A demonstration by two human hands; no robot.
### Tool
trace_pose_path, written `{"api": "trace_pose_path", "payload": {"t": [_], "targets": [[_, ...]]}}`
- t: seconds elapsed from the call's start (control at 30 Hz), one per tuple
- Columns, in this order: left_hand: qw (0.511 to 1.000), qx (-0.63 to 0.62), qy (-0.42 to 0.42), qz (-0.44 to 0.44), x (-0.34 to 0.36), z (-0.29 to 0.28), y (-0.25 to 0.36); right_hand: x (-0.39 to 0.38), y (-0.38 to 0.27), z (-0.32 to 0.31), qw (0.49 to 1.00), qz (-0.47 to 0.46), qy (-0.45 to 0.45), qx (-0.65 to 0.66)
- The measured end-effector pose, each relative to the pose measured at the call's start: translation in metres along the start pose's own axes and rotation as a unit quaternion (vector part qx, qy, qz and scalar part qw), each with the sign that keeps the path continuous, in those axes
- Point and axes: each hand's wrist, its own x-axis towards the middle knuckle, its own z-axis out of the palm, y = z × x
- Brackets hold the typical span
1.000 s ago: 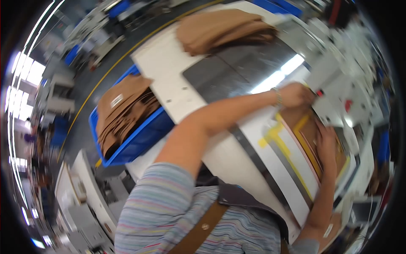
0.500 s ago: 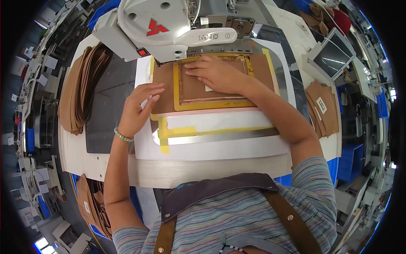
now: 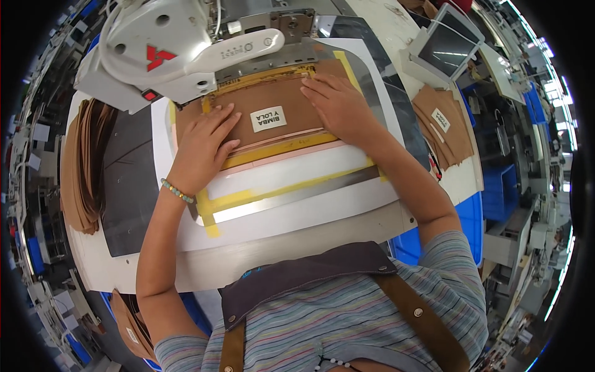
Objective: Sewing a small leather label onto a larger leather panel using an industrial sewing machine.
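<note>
So the brown cloth (image 3: 291, 96) with the white label (image 3: 267, 119) is lying flat under the person's hands, near the middle of the view, inside a yellow frame (image 3: 282, 150) whose near bar shows at 6 o'clock from the label. Left hand (image 3: 201, 146) is at about 8 o'clock, palm down, fingers spread and stretched out over the left edge; can't see them pinching anything, just resting there. There's a beaded bracelet (image 3: 176, 190) on that wrist. Right hand (image 3: 341, 108) is at 3 o'clock, also palm down, fingers long and only a little bent, closer together than the left ones, tips near the frame's far right corner. Not closed around anything that I can see. Big white sewing machine (image 3: 161, 37) looms at 11 o'clock, its lower edge near the cloth's far side. Under it all is a white sheet (image 3: 297, 217) with yellow tape, on a pale counter (image 3: 204, 270). Between 8 and 9 o'clock there's a thick stack of brown pieces (image 3: 80, 161), a screen (image 3: 443, 46) at 2, some labelled brown pieces (image 3: 455, 133) at 3, and a blue tub (image 3: 469, 217) down at 4, past the counter's edge.
</note>
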Motion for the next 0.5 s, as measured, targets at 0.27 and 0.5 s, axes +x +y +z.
{"api": "trace_pose_path", "payload": {"t": [0.27, 0.5], "targets": [[0.998, 0.069, -0.014, 0.005, 0.002, 0.008, -0.002, 0.007, -0.007, -0.001, 0.997, -0.003, -0.048, -0.063], [0.997, 0.076, 0.007, 0.012, 0.005, 0.01, -0.004, 0.011, -0.003, 0.001, 0.996, -0.018, -0.064, -0.059]]}}
